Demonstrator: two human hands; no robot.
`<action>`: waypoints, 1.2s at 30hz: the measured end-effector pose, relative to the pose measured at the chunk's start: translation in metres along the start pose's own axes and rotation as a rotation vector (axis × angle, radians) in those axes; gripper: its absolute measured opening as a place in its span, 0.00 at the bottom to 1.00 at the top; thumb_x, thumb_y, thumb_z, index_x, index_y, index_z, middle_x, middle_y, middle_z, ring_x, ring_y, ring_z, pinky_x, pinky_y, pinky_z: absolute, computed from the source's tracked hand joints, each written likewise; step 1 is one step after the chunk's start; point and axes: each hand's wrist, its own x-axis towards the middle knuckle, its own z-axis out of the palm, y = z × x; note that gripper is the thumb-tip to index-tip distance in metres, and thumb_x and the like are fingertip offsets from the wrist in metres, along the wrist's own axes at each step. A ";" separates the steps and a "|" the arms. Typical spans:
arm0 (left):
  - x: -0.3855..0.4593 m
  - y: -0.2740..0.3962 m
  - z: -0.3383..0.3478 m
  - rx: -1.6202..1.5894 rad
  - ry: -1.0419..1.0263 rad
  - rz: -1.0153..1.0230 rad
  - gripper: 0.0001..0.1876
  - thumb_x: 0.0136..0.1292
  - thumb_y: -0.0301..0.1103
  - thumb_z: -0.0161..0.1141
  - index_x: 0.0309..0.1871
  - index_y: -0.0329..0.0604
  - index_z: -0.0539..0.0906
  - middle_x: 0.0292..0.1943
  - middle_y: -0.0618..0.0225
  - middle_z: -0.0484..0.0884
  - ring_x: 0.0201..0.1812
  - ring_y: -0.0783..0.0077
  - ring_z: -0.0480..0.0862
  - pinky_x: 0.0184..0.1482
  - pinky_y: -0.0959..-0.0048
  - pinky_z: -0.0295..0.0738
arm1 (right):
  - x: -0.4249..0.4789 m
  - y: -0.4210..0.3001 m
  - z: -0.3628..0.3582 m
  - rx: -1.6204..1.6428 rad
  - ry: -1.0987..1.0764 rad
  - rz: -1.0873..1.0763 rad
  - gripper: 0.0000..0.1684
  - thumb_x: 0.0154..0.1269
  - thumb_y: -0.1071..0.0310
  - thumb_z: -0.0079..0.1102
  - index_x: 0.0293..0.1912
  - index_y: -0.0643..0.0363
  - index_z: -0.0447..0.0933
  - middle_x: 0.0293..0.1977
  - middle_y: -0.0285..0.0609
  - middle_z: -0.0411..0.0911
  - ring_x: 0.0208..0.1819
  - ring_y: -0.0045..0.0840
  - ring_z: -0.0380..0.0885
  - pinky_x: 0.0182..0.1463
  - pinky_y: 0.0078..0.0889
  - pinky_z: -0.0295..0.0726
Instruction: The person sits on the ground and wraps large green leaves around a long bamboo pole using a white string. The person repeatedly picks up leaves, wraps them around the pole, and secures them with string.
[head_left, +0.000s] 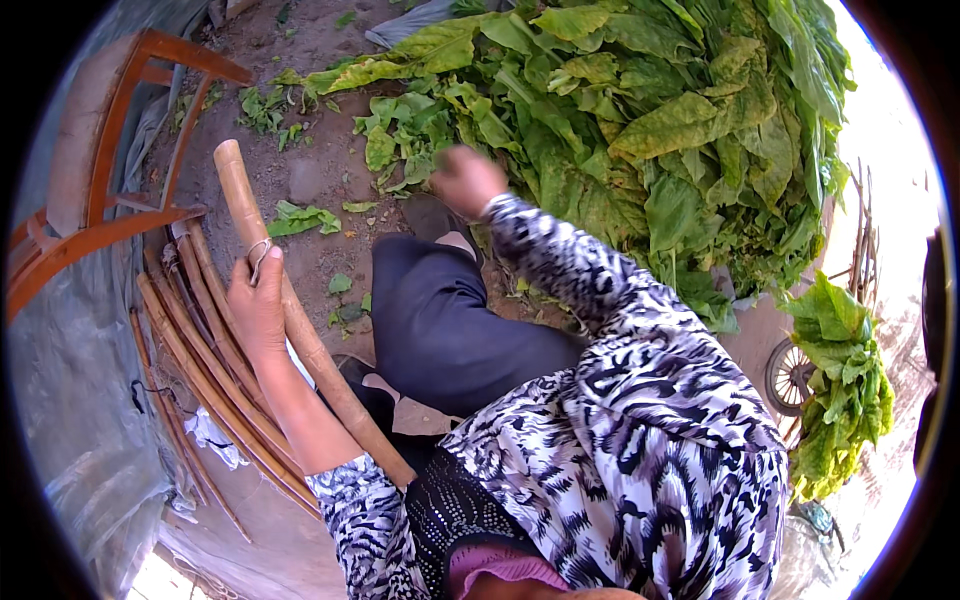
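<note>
A thick bamboo pole (326, 367) slants from the upper left down to my body. My left hand (255, 304) grips it along its left side, the thumb pointing up. Beside that thumb, a thin pale string (260, 251) loops at the pole. My right hand (471, 180), blurred by motion, is closed in or half curled over my shoe, at the near edge of a large heap of broad green leaves (675, 135). Whether its fingers hold anything cannot be made out. Some leaves have yellowed patches.
An orange-brown wooden chair (112, 150) lies tipped at the left. Several poles (217, 375) rest under my left arm, next to plastic sheeting (82, 420). Loose leaf pieces (300, 219) dot the dirt ground. At the right are hanging leaves (836, 397) and a spoked wheel (789, 377).
</note>
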 end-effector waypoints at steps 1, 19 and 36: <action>-0.002 0.000 -0.002 0.101 0.043 0.016 0.22 0.57 0.48 0.59 0.40 0.33 0.78 0.27 0.67 0.76 0.30 0.74 0.73 0.37 0.75 0.68 | 0.014 0.039 -0.017 0.075 0.080 0.127 0.28 0.54 0.56 0.62 0.52 0.60 0.73 0.42 0.47 0.78 0.44 0.34 0.77 0.50 0.34 0.76; -0.023 0.013 -0.018 -0.229 -0.036 -0.074 0.29 0.56 0.51 0.63 0.49 0.30 0.76 0.38 0.63 0.78 0.39 0.76 0.74 0.44 0.78 0.68 | 0.050 0.127 -0.032 -0.508 -0.183 0.220 0.21 0.57 0.53 0.56 0.49 0.51 0.75 0.42 0.46 0.78 0.43 0.38 0.78 0.46 0.39 0.77; -0.050 0.071 0.014 -0.459 -0.195 -0.031 0.23 0.55 0.35 0.67 0.51 0.31 0.75 0.29 0.73 0.79 0.25 0.85 0.72 0.27 0.84 0.67 | -0.065 -0.088 -0.057 0.255 -0.096 -0.998 0.25 0.35 0.69 0.67 0.40 0.59 0.76 0.29 0.40 0.74 0.32 0.33 0.75 0.36 0.36 0.73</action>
